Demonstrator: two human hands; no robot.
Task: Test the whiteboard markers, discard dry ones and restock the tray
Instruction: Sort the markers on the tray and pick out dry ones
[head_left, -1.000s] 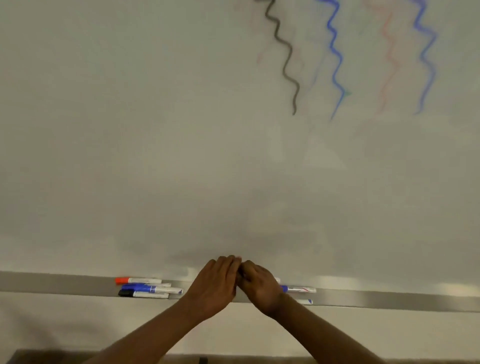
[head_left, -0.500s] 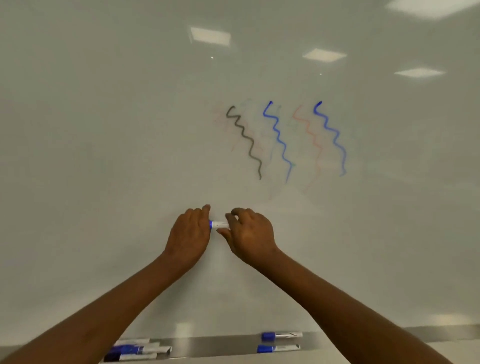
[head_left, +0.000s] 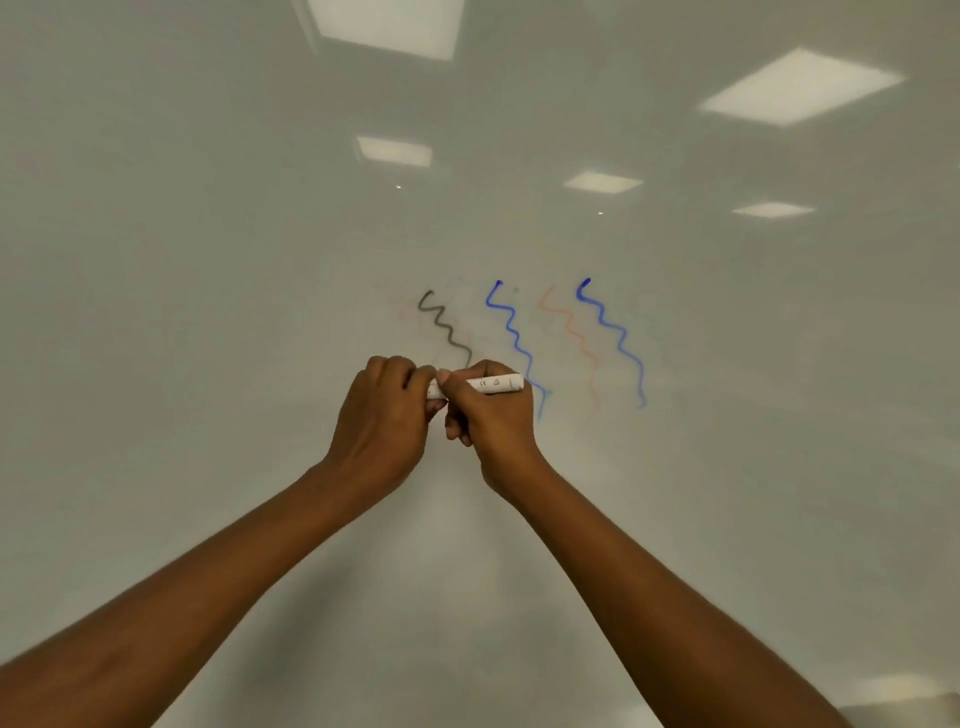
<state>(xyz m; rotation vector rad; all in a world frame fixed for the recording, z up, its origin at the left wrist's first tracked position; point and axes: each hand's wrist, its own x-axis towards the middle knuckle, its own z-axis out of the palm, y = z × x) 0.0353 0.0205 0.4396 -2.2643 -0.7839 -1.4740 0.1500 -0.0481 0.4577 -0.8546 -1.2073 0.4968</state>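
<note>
Both hands are raised in front of the whiteboard (head_left: 208, 312), holding one white marker (head_left: 493, 384) level between them. My right hand (head_left: 491, 415) grips the white barrel, whose printed end sticks out to the right. My left hand (head_left: 382, 415) is curled round the marker's left end, which its fingers hide, so the cap cannot be seen. Just above and to the right of the hands the board carries wavy test lines: a black line (head_left: 447, 327), a blue line (head_left: 511, 332), a faint red line (head_left: 571, 338) and a second blue line (head_left: 615, 338).
Ceiling lights reflect in the upper part of the board. A corner of the marker tray (head_left: 904, 709) shows at the bottom right edge. No other markers are in view.
The hands rose from the tray to the board with a marker taken from it. The view tilted upward, so the tray with its markers dropped out of sight. The blue cap is now hidden.
</note>
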